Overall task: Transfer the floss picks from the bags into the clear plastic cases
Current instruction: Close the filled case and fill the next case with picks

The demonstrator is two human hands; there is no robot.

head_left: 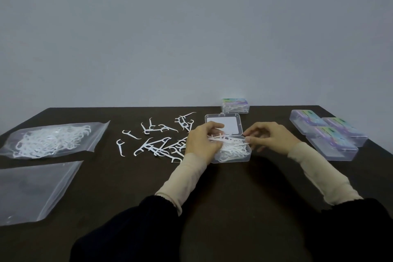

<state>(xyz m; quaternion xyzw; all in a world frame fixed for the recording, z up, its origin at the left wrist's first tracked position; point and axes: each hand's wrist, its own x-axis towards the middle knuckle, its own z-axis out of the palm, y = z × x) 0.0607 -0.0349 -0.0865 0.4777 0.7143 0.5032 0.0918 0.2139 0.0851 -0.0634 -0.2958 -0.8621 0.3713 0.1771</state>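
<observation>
Both hands are working over the open case at mid-bench, the left hand and right hand pinching a bundle of floss picks, which should be going in aligned and flat.

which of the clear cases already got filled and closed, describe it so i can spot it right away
Start at the far edge of the dark table, just right of centre, against the grey wall. The filled closed case sits alone there, right behind the raised lid of the open case the hands are working over. Unlike the three closed cases clustered at the right, white picks show through its clear side.
</observation>
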